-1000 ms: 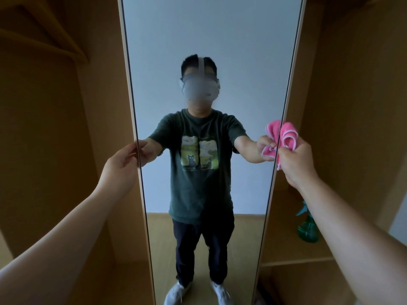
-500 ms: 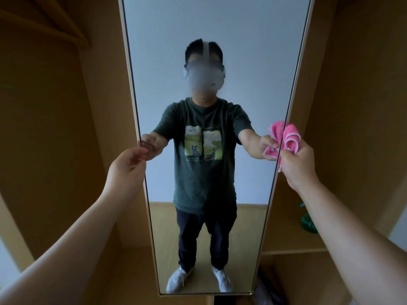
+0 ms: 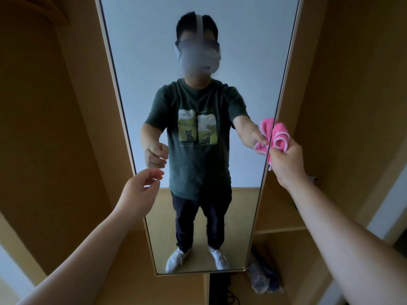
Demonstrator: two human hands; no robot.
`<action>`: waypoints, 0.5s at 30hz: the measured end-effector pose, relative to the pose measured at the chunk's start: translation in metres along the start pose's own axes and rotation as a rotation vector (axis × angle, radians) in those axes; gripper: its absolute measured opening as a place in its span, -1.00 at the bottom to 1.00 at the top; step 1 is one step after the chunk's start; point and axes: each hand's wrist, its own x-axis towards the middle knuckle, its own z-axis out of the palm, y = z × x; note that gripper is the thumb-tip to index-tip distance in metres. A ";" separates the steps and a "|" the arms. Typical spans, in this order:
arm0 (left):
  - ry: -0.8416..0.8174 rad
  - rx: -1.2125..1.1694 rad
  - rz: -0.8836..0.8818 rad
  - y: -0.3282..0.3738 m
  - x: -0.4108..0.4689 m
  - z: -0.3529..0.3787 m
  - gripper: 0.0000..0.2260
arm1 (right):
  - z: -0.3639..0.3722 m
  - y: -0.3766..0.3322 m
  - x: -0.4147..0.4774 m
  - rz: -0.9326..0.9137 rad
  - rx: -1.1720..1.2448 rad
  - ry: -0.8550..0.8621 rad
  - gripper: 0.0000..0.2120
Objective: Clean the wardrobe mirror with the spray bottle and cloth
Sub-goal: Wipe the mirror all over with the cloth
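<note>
The tall wardrobe mirror (image 3: 141, 62), in a pale wooden frame, fills the middle of the view and reflects a person in a dark green T-shirt. My right hand (image 3: 286, 160) grips a bunched pink cloth (image 3: 280, 135) at the mirror's right edge, about mid-height. My left hand (image 3: 142, 189) hovers in front of the mirror's lower left edge, fingers loosely curled and holding nothing, apart from the frame. Only a green sliver of the spray bottle (image 3: 294, 204) shows behind my right forearm, on the right-hand shelf.
Open wooden wardrobe compartments stand on both sides of the mirror. A shelf (image 3: 279, 229) runs at the lower right. Below it lies a grey and dark fabric bundle (image 3: 262, 276). Dark cables (image 3: 222, 292) lie under the mirror's bottom edge.
My left hand has let go of the mirror's left edge and dropped lower, fingers loosening. The view has tilted down, so the mirror's bottom edge now shows. My right hand still grips the cloth.
</note>
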 end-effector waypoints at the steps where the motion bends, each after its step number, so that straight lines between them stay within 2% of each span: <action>1: -0.012 -0.002 -0.008 -0.004 -0.002 0.002 -0.70 | 0.000 0.003 -0.002 0.008 0.001 -0.006 -0.71; 8: -0.057 0.003 -0.077 -0.035 -0.021 0.014 -0.73 | 0.002 0.019 -0.017 0.037 -0.011 -0.025 -0.59; 15: -0.091 -0.010 -0.123 -0.056 -0.036 0.023 -0.70 | 0.004 0.038 -0.028 0.079 -0.025 -0.015 -0.64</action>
